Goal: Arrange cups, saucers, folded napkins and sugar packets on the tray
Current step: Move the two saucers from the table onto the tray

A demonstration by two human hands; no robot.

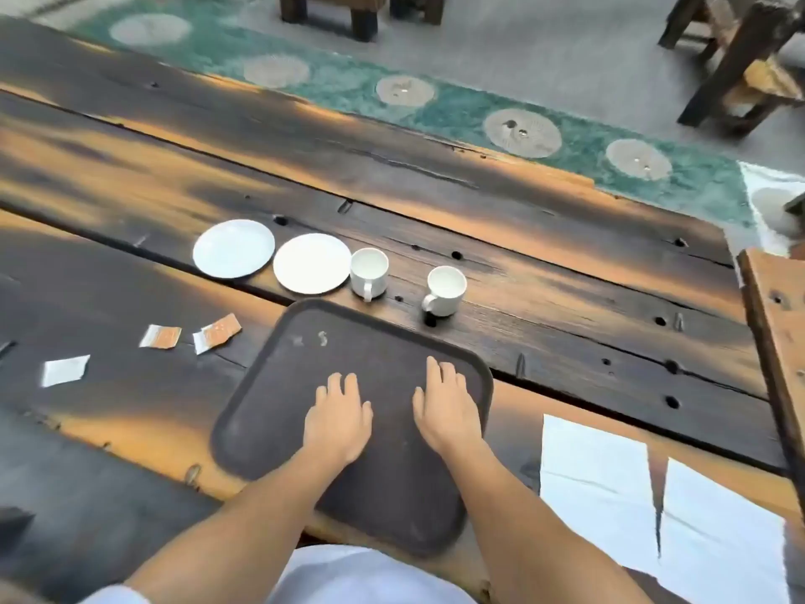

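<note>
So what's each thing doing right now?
Tray: on table, nothing loaded.
Left hand: open, flat on tray.
Right hand: open, flat on tray.
Cups: upright, empty, on table.
Saucers: bare, on table.
Sugar packets: flat on table.
Napkins: flat on table.

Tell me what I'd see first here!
The left hand and right hand lie flat on a dark tray in the middle. Just past it stand two white saucers and two cups. To its left lie packets, to its right white napkins.
</note>
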